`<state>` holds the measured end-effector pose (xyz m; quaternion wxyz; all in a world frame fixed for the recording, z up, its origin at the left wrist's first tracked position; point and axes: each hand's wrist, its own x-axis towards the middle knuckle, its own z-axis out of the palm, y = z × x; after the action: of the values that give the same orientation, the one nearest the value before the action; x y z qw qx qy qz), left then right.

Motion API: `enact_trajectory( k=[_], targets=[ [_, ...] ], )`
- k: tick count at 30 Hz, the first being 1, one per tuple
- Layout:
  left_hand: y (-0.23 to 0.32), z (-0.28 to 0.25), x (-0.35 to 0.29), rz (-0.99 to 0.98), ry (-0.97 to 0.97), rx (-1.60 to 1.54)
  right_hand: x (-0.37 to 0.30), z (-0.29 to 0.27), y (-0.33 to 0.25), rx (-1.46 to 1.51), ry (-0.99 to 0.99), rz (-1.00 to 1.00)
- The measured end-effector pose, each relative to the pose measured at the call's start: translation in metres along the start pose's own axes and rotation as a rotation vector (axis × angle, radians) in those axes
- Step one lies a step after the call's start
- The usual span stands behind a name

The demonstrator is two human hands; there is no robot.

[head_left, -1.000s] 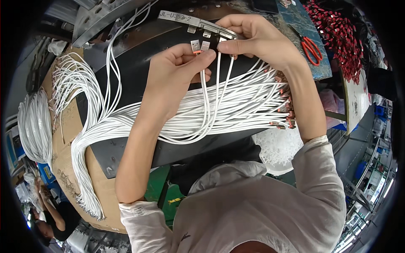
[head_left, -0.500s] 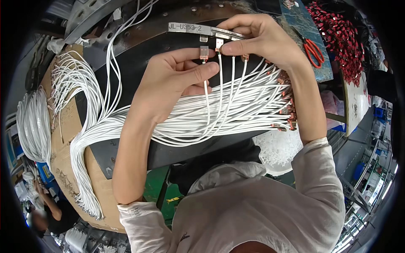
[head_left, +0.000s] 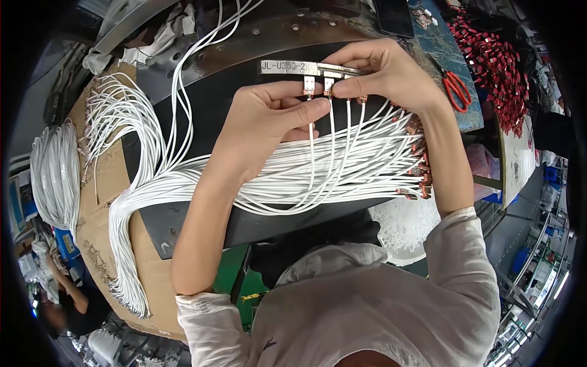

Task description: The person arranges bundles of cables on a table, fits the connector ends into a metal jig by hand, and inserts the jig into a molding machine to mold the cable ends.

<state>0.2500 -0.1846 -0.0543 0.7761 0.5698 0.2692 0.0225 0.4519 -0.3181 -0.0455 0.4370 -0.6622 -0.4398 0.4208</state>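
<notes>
My left hand (head_left: 260,122) is closed, its thumb and forefinger around the end of a white cable with a metal USB plug (head_left: 309,84). That plug now meets the lower edge of a narrow metal bar (head_left: 287,66). From the right, my right hand (head_left: 391,73) grips the bar, fingers behind it and thumb in front, beside a second USB plug (head_left: 329,84). More plugs hang along the bar under that hand, partly hidden. Below both hands lies a thick bundle of white cables (head_left: 293,171), its exposed copper-coloured ends (head_left: 422,165) at the right.
Red-handled pliers (head_left: 457,92) lie on the blue surface at right, near a heap of red-and-black parts (head_left: 495,67). A white coil of cable (head_left: 55,177) sits at far left. Below the table edge is a container of clear pieces (head_left: 403,229). Another person (head_left: 79,300) works at lower left.
The plug in my left hand has moved up to the bar, closing the gap between them. Both hands and the bar appear slightly lower and further right in view.
</notes>
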Motion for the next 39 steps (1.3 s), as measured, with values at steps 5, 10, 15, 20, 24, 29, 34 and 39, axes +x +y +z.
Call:
enact_trajectory(
  k=[5, 10, 15, 20, 24, 29, 34, 39],
  targets=[
    [0.014, -0.017, -0.01, 0.194, 0.115, 0.406, 0.021, -0.017, 0.001, -0.295, -0.049, -0.163],
    [0.029, -0.03, 0.017, 1.002, 0.524, 1.318, 0.081, -0.035, 0.001, -0.716, 0.179, -0.574],
    [0.026, -0.041, 0.09, 1.008, 0.724, 1.607, 0.163, -0.052, -0.002, -0.575, 0.494, -0.356],
    [0.022, -0.058, 0.128, 1.085, 0.644, 1.444, 0.193, -0.064, 0.024, -0.849, 0.651, -0.998],
    [0.039, -0.041, 0.096, 1.046, 0.61, 1.291, 0.18, -0.055, 0.018, -0.997, 0.683, -0.821],
    [0.035, -0.038, -0.031, 1.115, 0.333, 1.132, 0.089, -0.049, 0.014, -0.898, 0.499, -0.497],
    [0.051, -0.192, -0.081, 0.456, 1.12, 0.582, 0.048, -0.04, 0.01, -1.168, 0.389, -0.308],
    [0.005, -0.235, -0.08, 0.829, 1.115, 1.617, 0.056, -0.008, -0.053, -0.861, 0.184, -0.485]
  ],
)
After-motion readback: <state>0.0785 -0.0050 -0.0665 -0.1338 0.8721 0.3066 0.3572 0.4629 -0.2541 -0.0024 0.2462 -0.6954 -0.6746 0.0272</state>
